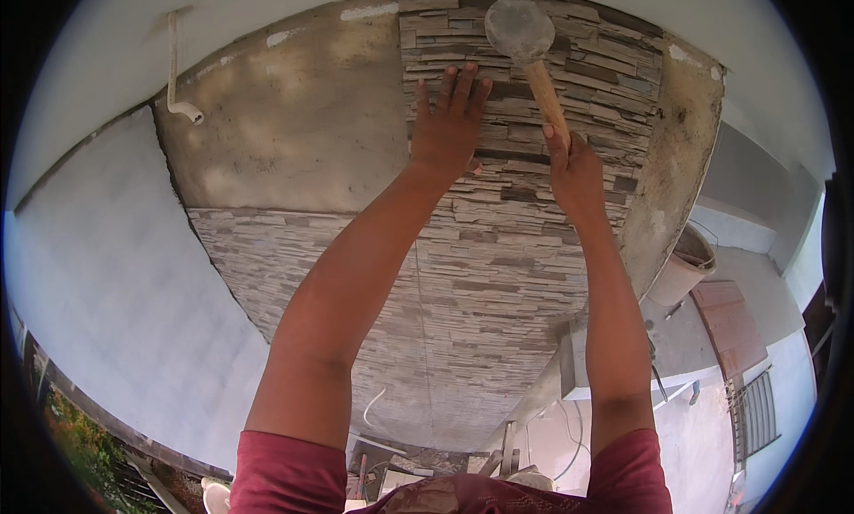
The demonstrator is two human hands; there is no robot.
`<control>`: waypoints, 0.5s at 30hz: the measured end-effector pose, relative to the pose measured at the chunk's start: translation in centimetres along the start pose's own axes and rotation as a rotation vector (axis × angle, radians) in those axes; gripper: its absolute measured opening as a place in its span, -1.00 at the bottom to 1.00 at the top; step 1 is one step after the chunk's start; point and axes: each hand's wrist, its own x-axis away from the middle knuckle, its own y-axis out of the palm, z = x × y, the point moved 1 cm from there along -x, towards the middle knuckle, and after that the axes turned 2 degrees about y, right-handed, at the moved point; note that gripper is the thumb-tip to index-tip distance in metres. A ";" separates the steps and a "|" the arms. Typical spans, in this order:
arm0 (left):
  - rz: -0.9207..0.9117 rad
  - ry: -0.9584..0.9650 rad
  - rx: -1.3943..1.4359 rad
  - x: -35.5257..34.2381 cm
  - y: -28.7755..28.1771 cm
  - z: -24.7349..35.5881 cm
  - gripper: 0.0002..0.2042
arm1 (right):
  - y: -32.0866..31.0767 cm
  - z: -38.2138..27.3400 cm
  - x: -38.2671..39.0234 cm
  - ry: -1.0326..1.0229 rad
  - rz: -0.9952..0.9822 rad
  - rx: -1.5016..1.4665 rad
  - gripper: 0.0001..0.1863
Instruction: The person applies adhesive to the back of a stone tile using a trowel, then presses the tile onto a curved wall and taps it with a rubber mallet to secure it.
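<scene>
My right hand (578,172) is closed around the wooden handle of a mallet (521,28), whose round grey head lies over the upper part of the wall. Against the stone-look tiles (534,229), my left hand (449,127) rests with its fingers spread and holds nothing. It sits near the left edge of the upper tiled section. These tiles have a pattern of thin stacked strips in grey and beige. Left of them is a patch of bare cement wall (294,123), bordered below by more tiles.
A white bent pipe (182,105) sticks out at the upper left. On a ledge at the right stand a bucket (685,265) and a reddish-brown board (729,325). A pale plain wall (124,238) runs along the left. Far below lie planks and assorted clutter.
</scene>
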 end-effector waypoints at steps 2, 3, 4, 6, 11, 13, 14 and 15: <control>-0.065 -0.018 -0.016 0.2 0.2 0.0 0.29 | 0.0 -0.3 0.9 0.020 -0.022 -0.089 -0.33; -0.087 -0.023 -0.023 0.1 0.0 -0.1 0.26 | -0.2 -0.6 1.2 0.025 -0.021 -0.130 -0.32; -0.082 -0.021 -0.005 0.2 0.2 0.0 0.27 | -0.3 0.2 1.7 0.019 0.005 -0.142 -0.33; -0.087 -0.030 -0.022 0.3 -0.5 -0.2 0.32 | -0.3 1.7 3.1 -0.001 0.061 -0.186 -0.34; -0.133 -0.038 -0.075 0.0 -1.0 0.4 0.39 | -1.3 5.0 3.5 0.090 0.073 -0.162 -0.37; -0.149 -0.042 -0.089 0.1 -1.0 0.5 0.39 | -2.1 4.3 4.0 0.060 0.144 -0.202 -0.36; -0.159 -0.044 -0.096 0.0 -0.9 0.4 0.39 | -2.3 4.1 4.2 0.046 0.178 -0.221 -0.36; -0.146 -0.040 -0.100 0.1 -1.1 0.5 0.39 | -2.4 4.5 4.2 0.086 0.155 -0.210 -0.35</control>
